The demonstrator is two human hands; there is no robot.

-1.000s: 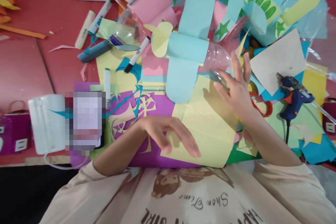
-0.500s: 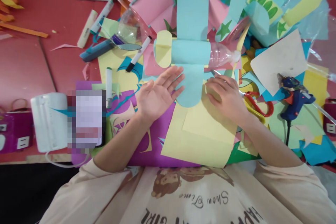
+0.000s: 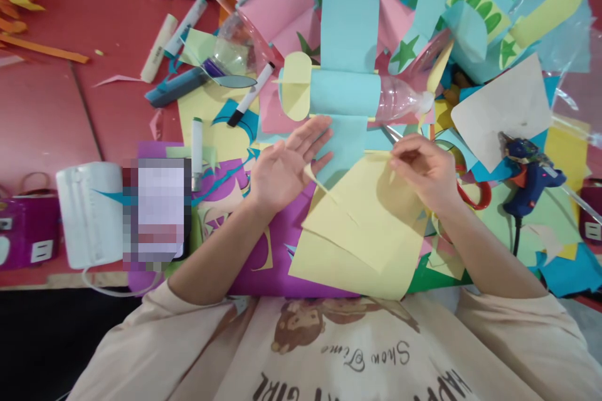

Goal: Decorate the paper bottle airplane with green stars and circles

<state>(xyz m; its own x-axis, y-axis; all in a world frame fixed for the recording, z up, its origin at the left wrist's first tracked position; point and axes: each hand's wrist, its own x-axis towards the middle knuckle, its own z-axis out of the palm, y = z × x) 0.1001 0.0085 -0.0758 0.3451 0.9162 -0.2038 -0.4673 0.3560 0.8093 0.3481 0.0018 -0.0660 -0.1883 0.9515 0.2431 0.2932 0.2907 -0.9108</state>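
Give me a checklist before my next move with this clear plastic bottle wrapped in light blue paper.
1. Bottle on its side: ok.
2. Left hand open: ok, palm up.
3. Right hand gripping the pale yellow paper sheet: cannot tell.
4. Scissors with red handle loop uncovered: not ok, right hand hides part.
5. Dark blue plastic glue gun hot: cannot tell.

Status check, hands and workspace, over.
Left hand open, palm up. Right hand curled at edge of yellow sheet, hold unclear. Red-handled scissors partly beneath right hand. Blue-wrapped bottle ahead.
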